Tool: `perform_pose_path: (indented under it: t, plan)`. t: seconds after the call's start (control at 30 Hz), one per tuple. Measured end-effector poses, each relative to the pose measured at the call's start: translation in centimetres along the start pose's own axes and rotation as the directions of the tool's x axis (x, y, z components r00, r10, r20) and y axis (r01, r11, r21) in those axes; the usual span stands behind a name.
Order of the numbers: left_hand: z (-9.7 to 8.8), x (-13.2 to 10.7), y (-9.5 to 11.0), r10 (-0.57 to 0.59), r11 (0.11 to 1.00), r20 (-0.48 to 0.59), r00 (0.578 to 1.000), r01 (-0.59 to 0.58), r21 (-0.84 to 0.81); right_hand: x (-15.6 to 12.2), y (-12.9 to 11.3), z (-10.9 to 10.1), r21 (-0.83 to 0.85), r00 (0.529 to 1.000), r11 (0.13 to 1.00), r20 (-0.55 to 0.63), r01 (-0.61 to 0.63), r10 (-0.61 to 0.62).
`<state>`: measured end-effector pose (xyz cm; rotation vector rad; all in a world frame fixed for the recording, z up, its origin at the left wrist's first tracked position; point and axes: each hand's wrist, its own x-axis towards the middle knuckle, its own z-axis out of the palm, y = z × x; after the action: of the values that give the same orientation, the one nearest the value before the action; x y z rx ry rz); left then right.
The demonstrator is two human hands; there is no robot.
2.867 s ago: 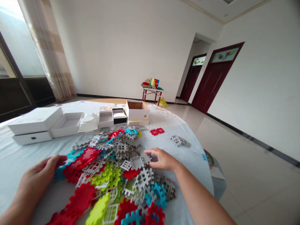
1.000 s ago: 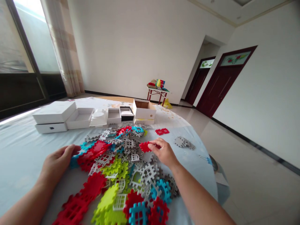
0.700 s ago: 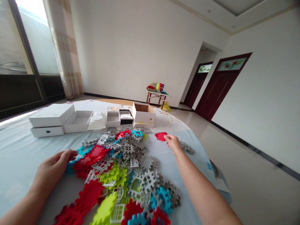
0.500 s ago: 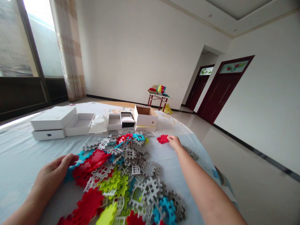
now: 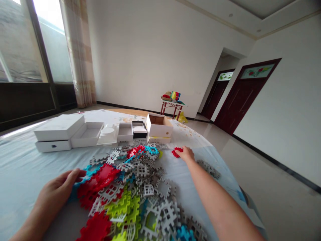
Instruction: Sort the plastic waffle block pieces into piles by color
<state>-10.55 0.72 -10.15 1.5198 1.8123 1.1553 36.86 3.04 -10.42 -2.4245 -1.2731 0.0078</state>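
- While the left hand (image 5: 61, 185) lies at the near-left side of the pile, the right hand (image 5: 187, 154) reaches beyond it to a flat red plastic piece with a toothed rim (image 5: 176, 151).
- Change: a second earlier the right hand holds a red piece above the pile; now it is farther out, where red already lies on the pale blue patterned tablecloth (image 5: 20, 175).
- Right hand: its fingertips meet the right side of the red piece; whether they pinch it or merely press cannot be told, and the hand hides how many red pieces lie there.
- Left hand: loosely curled, its fingertips at a notched bright-blue plastic piece (image 5: 91, 170); whether it grips is unclear. Its place beside the pile is little altered.
- Consequence, as judged: the red is set apart from the mixed pile of interlocking plastic pieces (image 5: 142, 170), with a low stack of toothed grey plastic pieces (image 5: 208, 168) separate beyond the right forearm.
- Unchanged: white cardboard boxes (image 5: 60, 125) stand in a row behind the pile.
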Motion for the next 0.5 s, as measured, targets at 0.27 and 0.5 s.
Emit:
perform_pose_path:
  t: [0.27, 0.5]
  plan:
    - [-0.2, 0.2, -0.1, -0.066, 0.996, 0.044, 0.997, 0.069, -0.059, 0.4, 0.2, -1.7, -0.036, 0.999, 0.999, -0.034, -0.038, 0.037]
    - [-0.1, 0.0, 0.1, -0.065, 0.997, 0.039, 0.997, 0.066, -0.048, -0.5, 1.1, -2.9, 0.028, 0.998, 1.000, -0.057, -0.012, 0.014]
